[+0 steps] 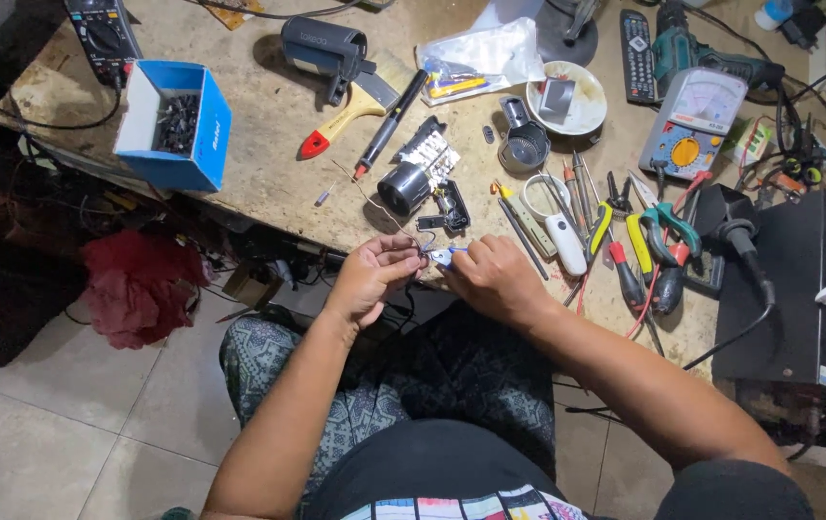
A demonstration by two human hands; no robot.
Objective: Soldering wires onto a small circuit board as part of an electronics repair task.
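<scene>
My left hand pinches a thin wire that runs up over the bench edge. My right hand grips a small blue-handled tool whose tip meets the wire between the two hands. Both hands hover at the front edge of the worn workbench, above my lap. Just beyond them lie a black cylindrical camera housing and a small circuit board.
A blue box of small black parts sits at the left. Pliers and screwdrivers lie to the right, with an analogue meter, a black power unit, a paintbrush and a red cloth below the bench.
</scene>
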